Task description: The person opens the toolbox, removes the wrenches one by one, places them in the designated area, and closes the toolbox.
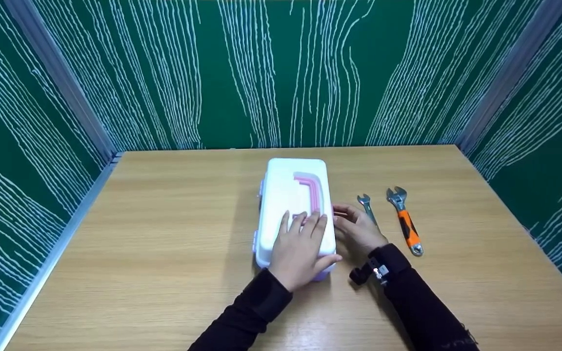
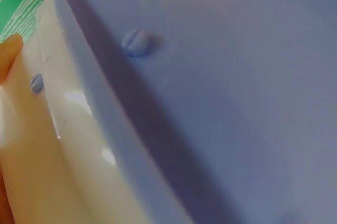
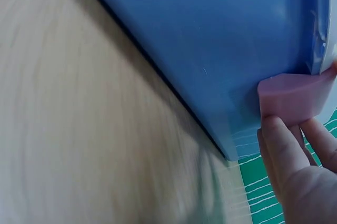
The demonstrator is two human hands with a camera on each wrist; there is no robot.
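Observation:
A toolbox [image 1: 281, 195] with a white lid, a lilac-blue body and a pink handle [image 1: 316, 192] recessed in its lid lies lengthwise on the table. My left hand [image 1: 298, 253] rests on the near half of the lid, fingers spread, its fingertips over the handle's near end. On the box's right side, my right hand [image 1: 361, 228] grips a pink latch [image 3: 292, 98], fingertips at its lower edge and the thumb up by the lid rim. In the left wrist view the body's end wall [image 2: 226, 77] fills most of the picture.
Right of the box lie a small open-end wrench [image 1: 366, 204], partly hidden behind my right hand, and an adjustable wrench [image 1: 408, 226] with an orange and black grip. Green panels with white wavy lines [image 1: 286, 73] border the wooden table [image 1: 164, 243] at the back and sides.

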